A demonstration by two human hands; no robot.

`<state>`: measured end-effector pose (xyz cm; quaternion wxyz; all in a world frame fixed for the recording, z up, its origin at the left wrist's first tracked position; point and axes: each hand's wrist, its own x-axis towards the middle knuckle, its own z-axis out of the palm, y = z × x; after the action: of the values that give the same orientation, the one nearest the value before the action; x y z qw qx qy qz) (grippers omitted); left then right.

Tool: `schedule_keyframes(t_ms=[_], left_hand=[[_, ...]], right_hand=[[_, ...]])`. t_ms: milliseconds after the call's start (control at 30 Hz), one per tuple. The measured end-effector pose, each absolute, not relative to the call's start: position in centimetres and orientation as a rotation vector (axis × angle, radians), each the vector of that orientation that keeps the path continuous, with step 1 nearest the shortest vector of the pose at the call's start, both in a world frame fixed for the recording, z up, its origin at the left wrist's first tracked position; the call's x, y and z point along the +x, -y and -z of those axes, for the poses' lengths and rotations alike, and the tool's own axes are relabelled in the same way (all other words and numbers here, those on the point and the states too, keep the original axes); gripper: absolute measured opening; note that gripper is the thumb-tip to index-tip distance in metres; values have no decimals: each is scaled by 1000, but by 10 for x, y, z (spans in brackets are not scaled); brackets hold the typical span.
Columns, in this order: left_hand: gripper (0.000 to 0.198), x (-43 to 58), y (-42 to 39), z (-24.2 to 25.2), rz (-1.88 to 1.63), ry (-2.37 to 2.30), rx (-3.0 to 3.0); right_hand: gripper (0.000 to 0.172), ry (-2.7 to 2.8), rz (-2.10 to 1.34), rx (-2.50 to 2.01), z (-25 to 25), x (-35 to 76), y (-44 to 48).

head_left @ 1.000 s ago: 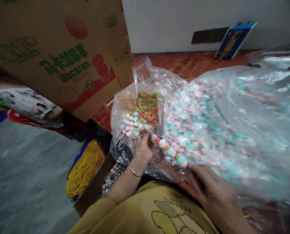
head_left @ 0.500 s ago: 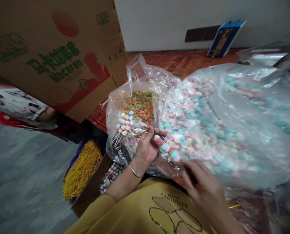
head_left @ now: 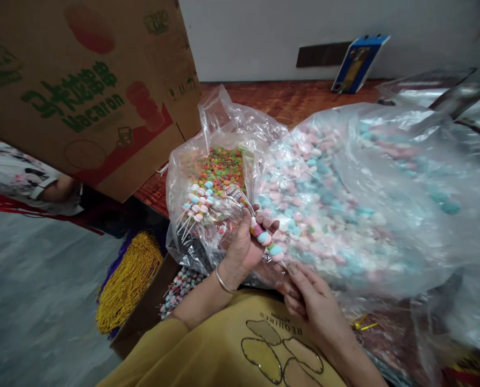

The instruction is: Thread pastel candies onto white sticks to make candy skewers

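My left hand (head_left: 243,244) is closed around a bunch of candy skewers (head_left: 201,204) whose pastel beads fan out to the left, and one skewer of pink, white and blue beads (head_left: 267,241) sticks out to the right. My right hand (head_left: 310,301) lies just below that skewer's end with its fingers curled against the plastic of a big clear bag of pastel candies (head_left: 344,199). What the fingers pinch, if anything, I cannot make out. Behind my left hand stands a smaller clear bag of small multicoloured candy rings (head_left: 223,166).
A large "Macaron" cardboard box (head_left: 86,91) leans at the upper left over a brown wooden table (head_left: 288,99). A low box (head_left: 147,306) at my left knee holds finished skewers (head_left: 179,287), beside gold twist ties (head_left: 130,279). A blue package (head_left: 358,62) leans on the wall. Another person's arm (head_left: 54,188) shows at left.
My right hand has moved up and left, from lower on the big bag to just beneath the skewer's end. The skewer in my left hand has shifted slightly left.
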<state>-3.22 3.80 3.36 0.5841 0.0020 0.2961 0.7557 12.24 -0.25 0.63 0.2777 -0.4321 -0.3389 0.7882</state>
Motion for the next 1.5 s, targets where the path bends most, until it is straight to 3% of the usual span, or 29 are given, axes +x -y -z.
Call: schedule_keyframes(t_ms=[100,167,333,433,533,667,767,1000,1067,1233,1300,1400,1500], left_hand=[[30,-30,-38,-35,-1770,-688,21],[31,-27,-38,-36,-1771,-689,33],[34,-17,-40,-35,-1777,-792,29],[36,-10,-40,-31,-1767,-862,2],[37,-4,-38,-26,-1743,-860,-17],[43,-11,-39,-22,-1690,-769,3],[46,-26,-44,-25,-1663,-703,56],[28,-33,-52,-36,-1702,-685,65],[25,-29,-54,-36,-1695,-684,37],[22,-25,-59,-43,-1655,-753,-43],[22,-23,-60,-47,-1632,-767,-61],[28,-16,-58,-47,-1612,-778,-35],[38,-1,-51,-38,-1589,-786,46]], right_hand=[[52,926,-2205,-1143,-3,126,6],[45,1205,-1957,-1137,1,129,6],[23,2020,-448,-956,11,135,-2],[21,2172,52,-854,16,136,-8],[21,2134,-95,-906,17,133,-7],[26,1897,-834,-1081,13,133,-3],[28,1692,-1176,-1147,9,136,-5],[48,1083,-2100,-1048,10,133,-7],[45,1292,-1929,-1059,11,134,-5],[32,2073,-571,-1067,16,146,-7],[30,2208,-234,-1025,18,149,-9],[28,2215,-172,-1014,17,147,-8],[29,2045,-556,-1084,10,138,-6]])
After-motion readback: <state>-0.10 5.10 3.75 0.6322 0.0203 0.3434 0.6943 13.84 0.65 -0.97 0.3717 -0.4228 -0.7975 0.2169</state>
